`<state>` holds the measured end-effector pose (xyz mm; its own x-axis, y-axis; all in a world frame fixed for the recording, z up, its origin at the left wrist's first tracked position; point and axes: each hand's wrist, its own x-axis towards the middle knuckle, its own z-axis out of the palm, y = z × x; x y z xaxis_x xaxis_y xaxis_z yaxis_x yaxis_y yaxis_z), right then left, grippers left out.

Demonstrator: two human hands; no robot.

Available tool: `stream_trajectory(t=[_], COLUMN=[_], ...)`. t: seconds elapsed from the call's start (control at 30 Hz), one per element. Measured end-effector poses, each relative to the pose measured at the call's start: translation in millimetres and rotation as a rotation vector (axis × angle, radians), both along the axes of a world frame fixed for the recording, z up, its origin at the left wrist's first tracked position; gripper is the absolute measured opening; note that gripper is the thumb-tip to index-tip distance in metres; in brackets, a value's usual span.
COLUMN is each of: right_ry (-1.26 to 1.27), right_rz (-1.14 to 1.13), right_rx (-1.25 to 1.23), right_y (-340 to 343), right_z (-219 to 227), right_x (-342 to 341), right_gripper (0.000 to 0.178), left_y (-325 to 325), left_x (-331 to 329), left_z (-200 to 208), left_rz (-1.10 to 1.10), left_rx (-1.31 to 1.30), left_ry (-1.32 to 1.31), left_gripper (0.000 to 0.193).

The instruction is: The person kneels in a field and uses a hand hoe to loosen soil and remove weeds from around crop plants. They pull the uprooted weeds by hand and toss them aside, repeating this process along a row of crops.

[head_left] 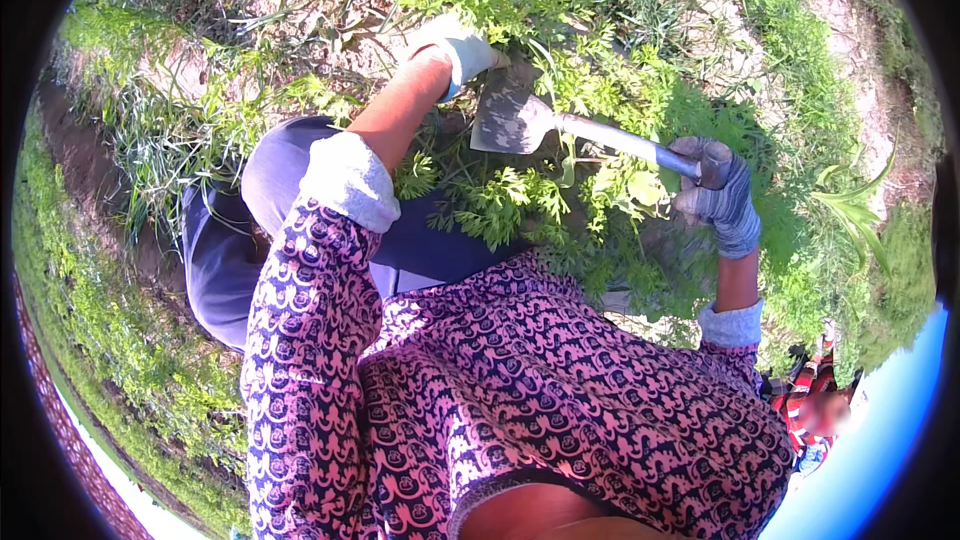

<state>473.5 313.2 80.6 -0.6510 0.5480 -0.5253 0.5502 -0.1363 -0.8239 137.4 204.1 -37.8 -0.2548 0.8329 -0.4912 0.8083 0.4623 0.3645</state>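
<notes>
My right hand (pixel 716 196), in a grey striped knit glove, is wrapped round the end of a short metal handle. The handle belongs to a small hand spade (pixel 512 120) with a flat, soil-marked blade pointing left. At the upper middle my left hand (pixel 462 52), in a whitish glove, reaches down to the ground just above the blade. Its fingertips are in shade among leaves, so what they touch is hidden. Feathery green plants (pixel 505 202), like carrot tops, grow around and below the spade.
My bent knee (pixel 290 165) in dark blue trousers is beside my left forearm. Grass tufts (pixel 165 175) and dry pale soil (pixel 375 50) lie between the green rows. A broad-leaved plant (pixel 855 205) stands at the right. Another person in red (pixel 815 390) is at the lower right.
</notes>
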Motion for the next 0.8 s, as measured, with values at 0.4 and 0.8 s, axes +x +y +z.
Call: stream_trajectory(t=[0.4,0.8], right_ry=[0.051,-0.107], right_rz=[-0.025,0.143], right_rx=[0.092,0.353], right_y=[-9.8,-12.3], right_z=[-2.4,-4.3], right_x=[2.6,-1.1], right_gripper=[0.062,0.051], left_y=[30.4,-15.9], left_x=[18.5,-32.0], left_z=[-20.0,-25.9], left_rz=[0.014,-0.175], left_rx=[0.207,0.304], left_ry=[0.249,0.482], left_gripper=[0.024,0.023])
